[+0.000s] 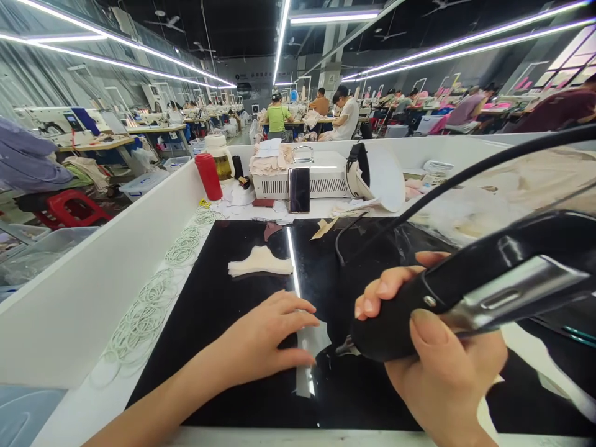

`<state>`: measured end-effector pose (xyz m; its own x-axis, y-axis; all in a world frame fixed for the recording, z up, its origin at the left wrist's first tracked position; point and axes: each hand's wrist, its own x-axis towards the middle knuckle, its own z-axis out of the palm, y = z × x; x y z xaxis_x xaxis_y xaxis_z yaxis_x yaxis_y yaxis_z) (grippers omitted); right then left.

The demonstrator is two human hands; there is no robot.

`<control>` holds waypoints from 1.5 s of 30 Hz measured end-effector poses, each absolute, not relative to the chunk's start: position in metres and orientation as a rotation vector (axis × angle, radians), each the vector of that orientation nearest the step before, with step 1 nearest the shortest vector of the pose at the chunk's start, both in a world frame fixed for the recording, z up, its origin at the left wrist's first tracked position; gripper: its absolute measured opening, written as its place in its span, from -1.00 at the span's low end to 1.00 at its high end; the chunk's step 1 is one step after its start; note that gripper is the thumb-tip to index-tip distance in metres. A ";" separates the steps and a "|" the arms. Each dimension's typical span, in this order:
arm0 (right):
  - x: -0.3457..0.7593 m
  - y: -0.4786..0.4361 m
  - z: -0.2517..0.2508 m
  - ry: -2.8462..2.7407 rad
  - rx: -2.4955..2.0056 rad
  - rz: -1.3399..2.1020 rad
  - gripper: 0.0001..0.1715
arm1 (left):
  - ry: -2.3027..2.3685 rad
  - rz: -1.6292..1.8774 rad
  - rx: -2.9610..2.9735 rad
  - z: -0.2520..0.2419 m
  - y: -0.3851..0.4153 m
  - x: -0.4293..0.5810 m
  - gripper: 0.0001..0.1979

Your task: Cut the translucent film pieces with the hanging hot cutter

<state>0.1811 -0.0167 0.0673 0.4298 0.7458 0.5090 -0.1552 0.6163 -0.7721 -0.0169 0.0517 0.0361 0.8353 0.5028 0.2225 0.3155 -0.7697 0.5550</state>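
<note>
My right hand is wrapped round a black corded hand tool with a long metal lever on its side. The tool's small metal tip points left, just above the glossy black work surface. To its left, my left hand reaches palm down with fingers spread. Under and beside those fingertips lies a thin, greyish, see-through piece; whether the fingers press on it I cannot tell. Farther back rests a cream shaped fabric stack.
Pale green rings lie in heaps along the left white wall. At the back are a red bottle, a phone, a white vented box and a face shield. A black cable arches over the right side.
</note>
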 end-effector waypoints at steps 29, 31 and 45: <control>0.157 -0.012 0.056 -0.981 -0.638 0.711 -0.55 | 0.494 0.293 2.454 0.033 0.054 -0.018 -0.33; 0.157 -0.013 0.055 -0.986 -0.657 0.705 -0.58 | 0.495 0.293 2.461 0.034 0.053 -0.018 -0.34; 0.150 -0.028 0.064 -0.940 -0.638 0.796 -0.51 | 0.456 0.331 2.490 0.031 0.054 -0.018 -0.33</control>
<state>0.1501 -0.0282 0.0641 0.3552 0.8190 0.4507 -0.3095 0.5580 -0.7700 -0.0177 0.0544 0.0308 0.9108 0.3909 0.1328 0.2468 -0.7734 0.5839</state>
